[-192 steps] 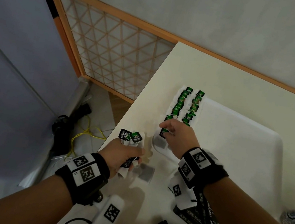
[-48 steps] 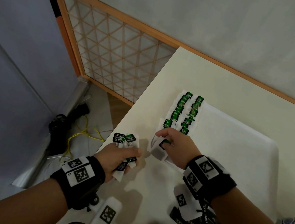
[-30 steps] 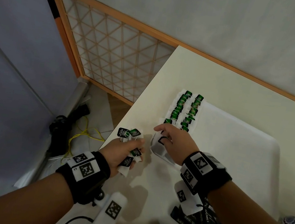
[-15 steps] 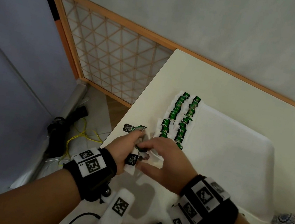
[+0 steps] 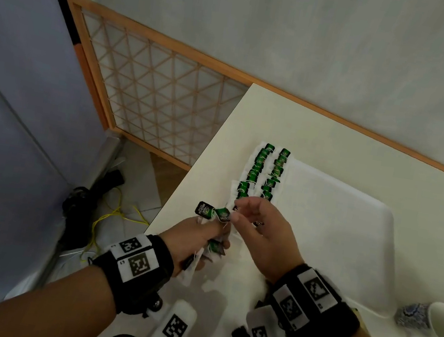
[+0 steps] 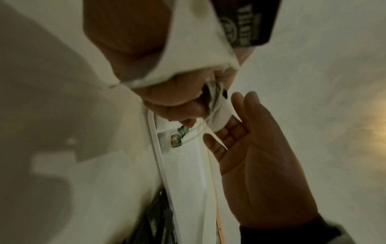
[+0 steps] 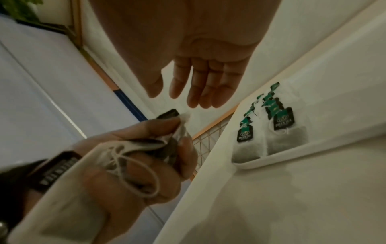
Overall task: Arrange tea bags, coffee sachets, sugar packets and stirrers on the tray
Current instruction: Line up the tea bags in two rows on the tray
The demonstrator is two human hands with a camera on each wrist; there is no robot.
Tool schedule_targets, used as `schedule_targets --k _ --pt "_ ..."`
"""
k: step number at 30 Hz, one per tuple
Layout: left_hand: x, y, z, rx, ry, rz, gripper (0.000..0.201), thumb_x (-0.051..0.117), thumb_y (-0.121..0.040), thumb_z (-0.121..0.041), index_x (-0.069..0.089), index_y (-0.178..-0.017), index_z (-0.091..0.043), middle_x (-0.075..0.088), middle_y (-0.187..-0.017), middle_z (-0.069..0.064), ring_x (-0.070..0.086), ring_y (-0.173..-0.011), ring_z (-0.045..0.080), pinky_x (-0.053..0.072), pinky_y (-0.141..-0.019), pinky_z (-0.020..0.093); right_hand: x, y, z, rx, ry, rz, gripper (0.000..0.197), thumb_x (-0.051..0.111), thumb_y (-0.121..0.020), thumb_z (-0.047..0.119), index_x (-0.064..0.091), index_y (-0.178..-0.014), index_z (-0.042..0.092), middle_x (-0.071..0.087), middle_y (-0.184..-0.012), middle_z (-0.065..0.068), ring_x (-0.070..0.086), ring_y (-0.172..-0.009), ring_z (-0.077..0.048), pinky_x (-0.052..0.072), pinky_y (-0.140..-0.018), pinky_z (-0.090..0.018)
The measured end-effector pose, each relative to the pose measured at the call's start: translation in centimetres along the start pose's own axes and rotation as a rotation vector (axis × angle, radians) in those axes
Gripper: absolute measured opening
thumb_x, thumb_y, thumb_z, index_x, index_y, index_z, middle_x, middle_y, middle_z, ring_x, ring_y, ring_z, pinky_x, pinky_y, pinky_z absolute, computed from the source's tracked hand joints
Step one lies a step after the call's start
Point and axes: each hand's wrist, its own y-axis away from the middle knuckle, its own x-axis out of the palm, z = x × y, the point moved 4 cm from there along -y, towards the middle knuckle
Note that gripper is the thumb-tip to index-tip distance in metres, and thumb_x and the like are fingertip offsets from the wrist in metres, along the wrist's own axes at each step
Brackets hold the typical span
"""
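Head view | table (image 5: pixel 336 146) carries white tray (image 5: pixel 336 231) | tea bags (image 5: pixel 265 172) lined along tray's left edge, tags aligned | left hand (image 5: pixel 197 237) clutches spare tea-bag bunch (image 5: pixel 214 214) as supply | right hand (image 5: pixel 258 227) fingers relaxed, empty, reaching for one.

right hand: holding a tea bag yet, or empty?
Empty. In the right wrist view the right hand has straight fingers with nothing between them; the left hand grips the tea bags.

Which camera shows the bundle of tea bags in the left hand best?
Right wrist: the tea bags fill the left hand, strings and tags plain. Head shows only tags poking above the fist. Left wrist is blurred, showing white paper close up.
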Motion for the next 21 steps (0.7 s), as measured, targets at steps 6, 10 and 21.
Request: schedule_targets --k 6,10,21 --pt "1.0 0.6 0.1 0.096 -0.064 0.044 0.011 0.057 -0.093 -0.026 0.064 -0.091 -0.017 0.061 -0.074 0.004 0.051 -0.048 0.007 0.035 -0.04 0.017 0.2 0.6 0.1 0.183 -0.01 0.118 0.028 0.065 -0.082 0.046 0.06 -0.108 0.035 0.064 -0.095 0.015 0.061 -0.085 0.0 0.045 -0.07 -0.014" --pt "1.8 0.8 0.0 0.142 -0.072 0.02 0.012 0.063 -0.087 -0.008 0.067 -0.079 -0.015 0.058 -0.061 0.002 0.05 -0.043 0.007 0.034 -0.04 0.014 -0.8 0.8 -0.3 0.211 -0.094 0.08 0.007 0.071 -0.082 0.025 0.066 -0.083 0.03 0.07 -0.073 0.011 0.063 -0.066 0.002 0.046 -0.062 -0.016" --pt "3.9 1.0 1.4 0.102 0.029 -0.036 0.026 0.06 -0.09 -0.026 0.064 -0.085 -0.001 0.063 -0.054 0.001 0.046 -0.038 0.007 0.03 -0.036 0.015 -5.1 2.2 -2.7 0.396 -0.611 -0.046 0.015 0.063 -0.088 0.01 0.059 -0.073 0.011 0.053 -0.054 0.0 0.052 -0.053 -0.013 0.057 -0.066 -0.033"
